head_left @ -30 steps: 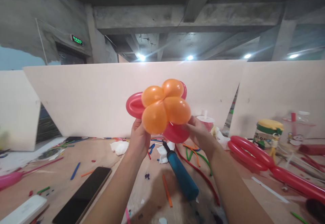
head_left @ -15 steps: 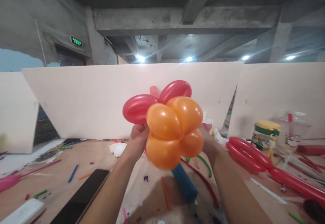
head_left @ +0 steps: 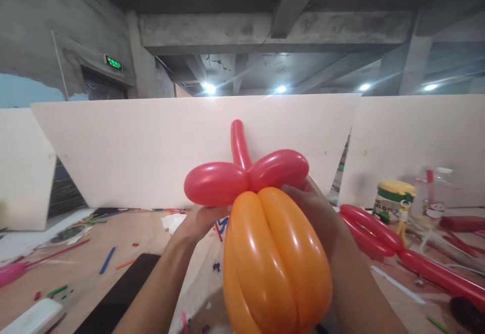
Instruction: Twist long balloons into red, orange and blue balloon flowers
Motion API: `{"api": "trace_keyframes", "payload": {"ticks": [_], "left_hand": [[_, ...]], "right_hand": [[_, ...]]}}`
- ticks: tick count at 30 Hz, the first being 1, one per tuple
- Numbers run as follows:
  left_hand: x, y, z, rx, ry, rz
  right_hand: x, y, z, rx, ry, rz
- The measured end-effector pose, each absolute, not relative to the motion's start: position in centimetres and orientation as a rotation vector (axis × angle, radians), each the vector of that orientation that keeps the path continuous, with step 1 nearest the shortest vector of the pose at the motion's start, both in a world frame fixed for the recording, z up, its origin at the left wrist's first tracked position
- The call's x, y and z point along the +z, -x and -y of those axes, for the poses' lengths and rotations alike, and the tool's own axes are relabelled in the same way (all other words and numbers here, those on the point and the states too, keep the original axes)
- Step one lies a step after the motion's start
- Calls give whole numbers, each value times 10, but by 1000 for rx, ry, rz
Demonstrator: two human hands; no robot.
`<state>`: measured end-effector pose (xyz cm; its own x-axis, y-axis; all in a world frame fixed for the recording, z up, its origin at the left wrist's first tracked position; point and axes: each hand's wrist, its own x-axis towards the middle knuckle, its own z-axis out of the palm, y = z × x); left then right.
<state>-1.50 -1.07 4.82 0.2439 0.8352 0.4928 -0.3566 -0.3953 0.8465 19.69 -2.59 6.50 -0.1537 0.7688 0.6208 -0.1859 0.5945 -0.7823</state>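
A: Since half a sec ago the orange balloon cluster (head_left: 278,263) tipped toward the cam. It now fills the lower mid, lobes seen lengthwise, and the blue pump that lay behind it is covered. The red loops (head_left: 246,176) sit flat across the top now w/ one red stub sticking up.

B: OK, left to right?

A: Far left on the table (head_left: 151,233): a white block (head_left: 32,318) at the bottom edge, a pink balloon (head_left: 11,272) w/ a thin tail, loose blue, orange & green uninflated balloons. Then a dark phone (head_left: 121,293), partly behind the forearm.

B: Hands?

A: Left hand (head_left: 200,220) is under the left red loop, fingers curled up against its underside. It's touching, but can't tell how tight the grip is, since the balloon hides the fingertips. Right hand (head_left: 316,212) is closed round the joint where red meets orange, thumb side on the right red loop, palm against the orange lobes.

B: And right of that?

A: Long red twisted balloons (head_left: 382,238) lying on the table, just beside the right wrist. Behind them a yellow-lidded jar (head_left: 392,200), then a clear cup (head_left: 435,197) near the right edge. White partition boards (head_left: 132,147) stand along the back.
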Motion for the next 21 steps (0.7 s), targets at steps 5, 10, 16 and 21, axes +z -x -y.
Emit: {"api": "trace_keyframes", "payload": {"ticks": [5,10,16,21], "left_hand": [[42,20,3,1179,-1464,-444],[42,18,2,1175,-1454,-440],[41,20,0,1136,-1488,-453],[41,20,3,1128,-1508,-463]], "right_hand": [[58,-199,18,980,505,1528],[50,-201,7,1010,513,1520],[49,-202,5,1029,478,1537],[48,-203,4,1023,483,1528]]}}
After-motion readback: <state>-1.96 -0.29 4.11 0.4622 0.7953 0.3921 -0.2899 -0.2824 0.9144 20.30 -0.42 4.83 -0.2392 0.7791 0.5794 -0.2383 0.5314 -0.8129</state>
